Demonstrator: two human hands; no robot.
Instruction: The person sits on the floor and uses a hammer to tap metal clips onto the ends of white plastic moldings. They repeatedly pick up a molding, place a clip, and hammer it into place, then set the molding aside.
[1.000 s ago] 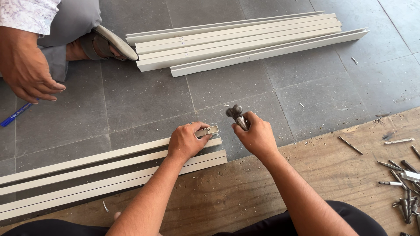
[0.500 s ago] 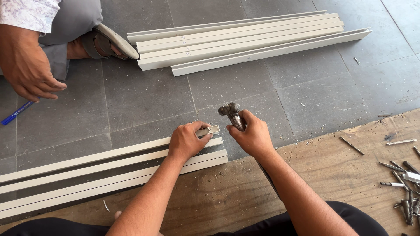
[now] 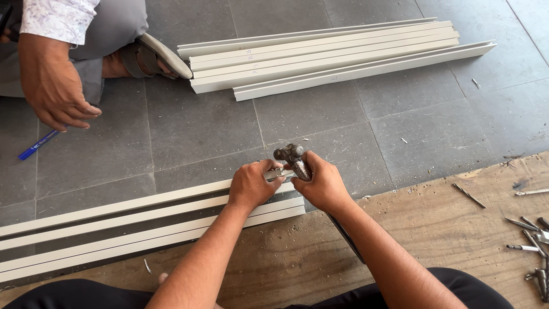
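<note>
While the right hand [image 3: 323, 183] is wrapped tight around the neck of a small hammer [image 3: 293, 158], its metal head sits just above the end of the long white channel frame [image 3: 143, 223], which lies across the grey tiled floor [image 3: 320, 126] with its near edge beside a brown board [image 3: 434, 229]. At that same end of the frame, the left hand [image 3: 251, 186] is curled closed, pinching a small metal piece [image 3: 278, 171] against the top rail (too small to tell exactly what it is). Hammer head and metal piece are just beside each other; whether they touch cannot be told. Beyond the frame, well apart from it, a stack of white profiles [image 3: 337, 54] rests on the tiles. To the frame's far left, another person's hand [image 3: 54, 88] hangs loose over the floor, near a blue pen [image 3: 37, 145]. Past the frame's end, on the board, lie scattered metal bits and screws [image 3: 532, 240].
</note>
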